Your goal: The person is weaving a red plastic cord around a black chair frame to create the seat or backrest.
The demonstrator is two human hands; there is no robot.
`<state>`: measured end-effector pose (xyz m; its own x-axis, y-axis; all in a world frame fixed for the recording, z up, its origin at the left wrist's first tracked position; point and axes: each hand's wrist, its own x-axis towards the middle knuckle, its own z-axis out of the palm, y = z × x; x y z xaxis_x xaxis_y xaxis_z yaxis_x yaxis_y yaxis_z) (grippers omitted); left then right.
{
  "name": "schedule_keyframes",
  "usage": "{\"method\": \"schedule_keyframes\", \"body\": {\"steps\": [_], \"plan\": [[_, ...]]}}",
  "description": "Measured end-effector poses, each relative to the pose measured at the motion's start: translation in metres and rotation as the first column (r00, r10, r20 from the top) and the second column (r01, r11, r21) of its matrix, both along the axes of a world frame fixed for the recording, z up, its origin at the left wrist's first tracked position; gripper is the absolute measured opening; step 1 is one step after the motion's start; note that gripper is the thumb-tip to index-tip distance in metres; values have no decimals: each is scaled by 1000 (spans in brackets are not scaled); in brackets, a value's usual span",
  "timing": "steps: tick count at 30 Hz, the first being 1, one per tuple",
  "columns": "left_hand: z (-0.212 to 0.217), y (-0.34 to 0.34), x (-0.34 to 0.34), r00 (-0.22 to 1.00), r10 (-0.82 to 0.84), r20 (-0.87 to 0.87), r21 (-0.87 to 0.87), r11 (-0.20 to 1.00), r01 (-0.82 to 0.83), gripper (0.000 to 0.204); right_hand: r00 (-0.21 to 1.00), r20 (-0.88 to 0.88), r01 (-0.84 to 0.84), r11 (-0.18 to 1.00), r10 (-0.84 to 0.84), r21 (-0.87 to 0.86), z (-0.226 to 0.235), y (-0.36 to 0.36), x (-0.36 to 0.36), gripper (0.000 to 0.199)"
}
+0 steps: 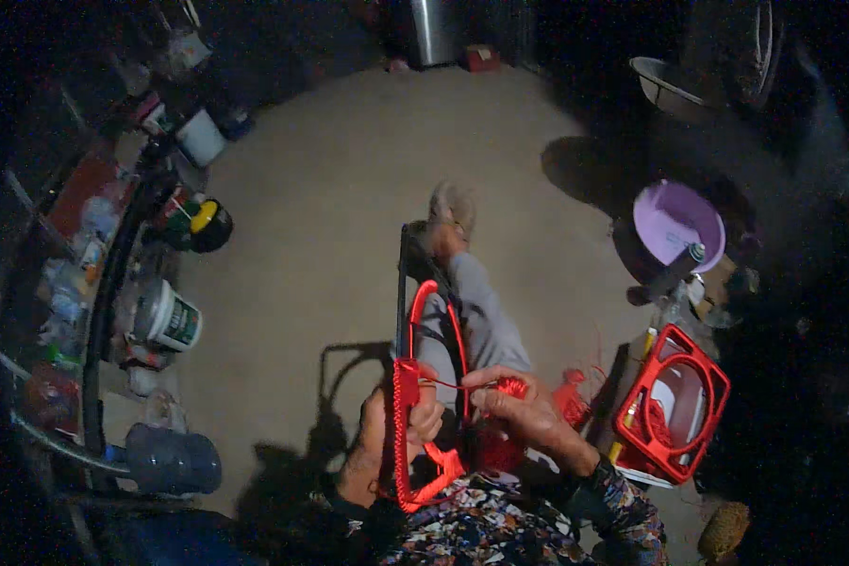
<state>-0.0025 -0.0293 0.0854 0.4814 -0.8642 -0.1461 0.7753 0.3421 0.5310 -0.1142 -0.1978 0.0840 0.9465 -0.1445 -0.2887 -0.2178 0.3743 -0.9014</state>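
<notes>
A dark, narrow frame (403,292) stands upright over my lap, its lower part wound closely with red cord (402,453). My left hand (423,420) is closed round the wrapped part of the frame. From there a thin red strand runs across to my right hand (524,406), which pinches a small bundle of red cord (511,387). More red wrapping covers an inner curved bar (426,288) and a lower piece (443,462) near my patterned clothing. Part of the frame's lower side is hidden behind my hands.
A red square frame with a round opening (647,387) leans over a container at the right, beside loose red cord (572,396). A purple basin (665,231) stands beyond. Along the left are a white tub (174,321) and a large water bottle (174,459).
</notes>
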Motion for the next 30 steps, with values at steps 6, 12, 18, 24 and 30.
{"method": "schedule_keyframes", "body": {"steps": [6,12,18,24,30], "plan": [[42,34,10,998,-19,63,-135,990,27,30,985,129,-126,991,118,54,32,10,51,33],[42,34,2,998,-20,63,-221,975,34,29,913,364,-238,965,184,110,77,32,83,47],[41,30,1,988,-149,-37,-317,940,130,28,924,348,-175,984,156,23,77,31,87,23],[39,26,-9,966,-242,-87,-404,895,187,28,950,301,-112,992,88,64,67,33,86,18],[44,22,-19,983,-89,-161,-288,957,39,28,957,283,-103,982,54,160,57,34,96,16]]}}
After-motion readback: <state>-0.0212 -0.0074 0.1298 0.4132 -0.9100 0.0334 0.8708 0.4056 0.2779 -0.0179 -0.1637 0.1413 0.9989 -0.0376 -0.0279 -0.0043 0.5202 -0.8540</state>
